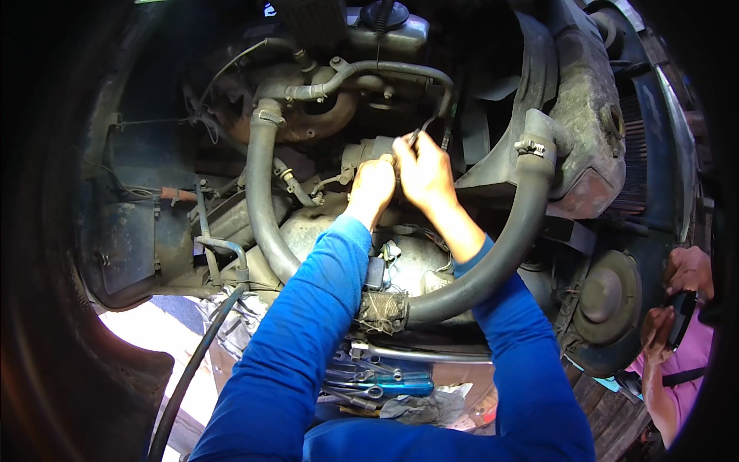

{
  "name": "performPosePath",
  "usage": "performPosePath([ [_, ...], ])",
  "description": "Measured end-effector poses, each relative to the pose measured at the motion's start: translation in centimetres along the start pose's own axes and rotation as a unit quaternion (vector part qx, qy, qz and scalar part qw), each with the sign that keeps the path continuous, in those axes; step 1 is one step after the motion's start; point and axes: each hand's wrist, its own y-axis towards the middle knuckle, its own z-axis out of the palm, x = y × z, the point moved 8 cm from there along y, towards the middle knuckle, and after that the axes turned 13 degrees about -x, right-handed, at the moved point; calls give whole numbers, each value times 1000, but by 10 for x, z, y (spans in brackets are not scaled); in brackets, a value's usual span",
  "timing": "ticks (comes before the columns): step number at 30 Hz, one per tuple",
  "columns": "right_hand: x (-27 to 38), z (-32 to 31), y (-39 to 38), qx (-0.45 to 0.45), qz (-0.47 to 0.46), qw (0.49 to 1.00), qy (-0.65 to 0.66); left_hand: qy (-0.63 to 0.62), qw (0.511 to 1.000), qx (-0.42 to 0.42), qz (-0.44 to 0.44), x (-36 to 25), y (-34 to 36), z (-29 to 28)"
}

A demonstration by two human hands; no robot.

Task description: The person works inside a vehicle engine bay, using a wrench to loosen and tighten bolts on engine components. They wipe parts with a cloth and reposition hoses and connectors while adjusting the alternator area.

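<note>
Both hands met deep in the engine bay. Right hand (423, 175) pinched a thin metal tool (419, 132), fingers closed on its lower end; the shaft ran up and right from the grip. Left hand (373, 185) pressed, fingers curled, against the grey engine component (363, 152) just above it; whether it gripped anything, cannot tell. Black radiator hose (493, 262) curved below the wrists.

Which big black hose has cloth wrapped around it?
The thick hose on the right, curving under the right hand. Its lower end has frayed cloth around it. The left hose has only a metal clamp on top.
</note>
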Motion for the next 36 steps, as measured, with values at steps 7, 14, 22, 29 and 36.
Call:
performPosePath([
  [7,8,-33,-59,75,-155,983,-66,-151,949,168,-222,21,-8,28],
  [14,6,0,-95,196,-366,881,-226,-244,941,174,-154,-8,-17,24],
  [22,16,-2,-90,186,-360,879,-250,-135,972,141,-131,14,-2,21],
  [29,6,4,-97,230,-367,869,-241,-106,971,138,-166,14,-7,12],
  [36,-35,3,13,55,40,996,-64,-166,953,124,-223,-8,-21,2],
])
